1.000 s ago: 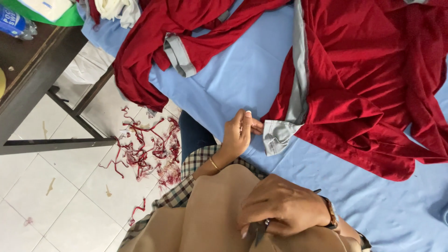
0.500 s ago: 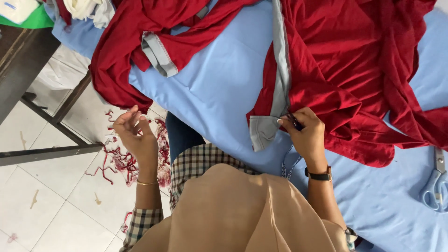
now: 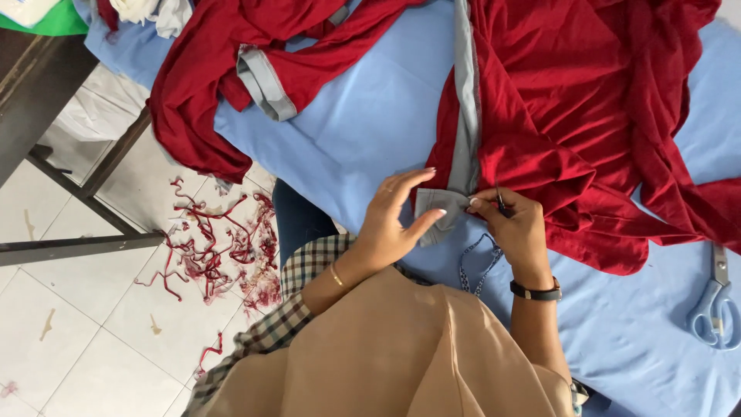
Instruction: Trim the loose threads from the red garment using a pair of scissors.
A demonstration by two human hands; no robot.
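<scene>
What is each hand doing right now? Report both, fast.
Left hand: open, fingers spread, thumb touching the grey band end.
Right hand: closed, pinching a small dark tool against the red garment.

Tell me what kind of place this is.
Likely a garment sewing or tailoring workshop: red garments with grey trim spread on a blue-covered table, red fabric scraps on the tiled floor, and blue-handled scissors nearby.
</scene>
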